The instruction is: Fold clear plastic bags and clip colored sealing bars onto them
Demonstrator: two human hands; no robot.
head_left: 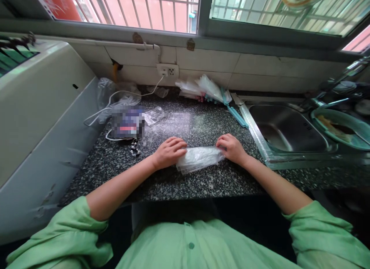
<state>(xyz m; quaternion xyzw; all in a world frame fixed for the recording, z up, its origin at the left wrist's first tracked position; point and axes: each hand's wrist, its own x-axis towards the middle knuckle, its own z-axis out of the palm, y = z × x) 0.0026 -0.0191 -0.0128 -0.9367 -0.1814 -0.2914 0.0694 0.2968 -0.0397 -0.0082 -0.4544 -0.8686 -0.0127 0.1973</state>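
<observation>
A folded clear plastic bag (200, 159) lies flat on the speckled dark countertop (162, 184) in front of me. At its left end, my left hand (171, 151) has its fingers closed together on the plastic. My right hand (231, 148) pinches the other end near the top right corner, thumb and fingertips together. The bag is stretched between the two hands as a long, wrinkled strip. Parts of its ends are hidden under my fingers.
Folded plastic bags (212, 88) and light-blue sealing clips (237, 116) lie by the wall. A steel sink (289, 128) with a strainer basket (343, 124) is on the right. Left are a pixelated object (127, 121), a white cable (150, 93) and crumpled plastic (154, 115).
</observation>
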